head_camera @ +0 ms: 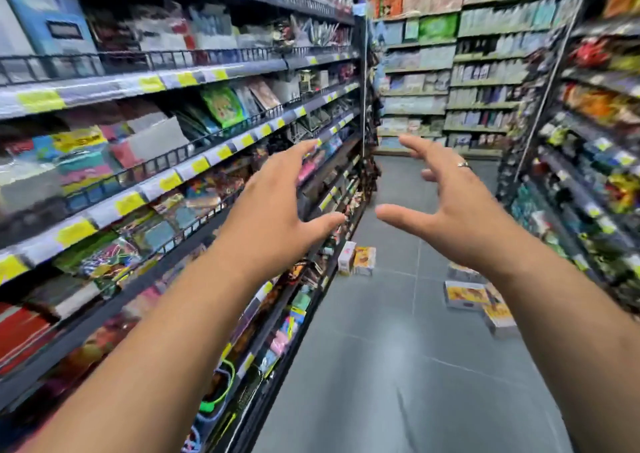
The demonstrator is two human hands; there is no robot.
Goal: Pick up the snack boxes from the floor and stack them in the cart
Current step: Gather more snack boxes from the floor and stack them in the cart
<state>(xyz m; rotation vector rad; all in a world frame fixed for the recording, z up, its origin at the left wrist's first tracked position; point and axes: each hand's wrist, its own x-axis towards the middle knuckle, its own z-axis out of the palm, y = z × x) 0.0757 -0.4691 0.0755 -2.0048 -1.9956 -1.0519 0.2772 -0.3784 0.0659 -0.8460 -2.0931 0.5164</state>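
Observation:
Several snack boxes lie on the grey aisle floor. One pair of boxes point(356, 260) stands against the foot of the left shelving. A cluster of white-and-yellow boxes point(465, 295) lies further right, partly hidden behind my right forearm. My left hand point(277, 206) and my right hand point(446, 206) are both raised in front of me, fingers spread, thumbs pointing toward each other, holding nothing. They are well above and short of the boxes. No cart is in view.
Stocked shelving point(156, 182) lines the left side of the aisle and more shelves point(588, 161) line the right. Another shelf wall point(450, 81) closes the far end. The grey tiled floor point(398, 366) runs between them.

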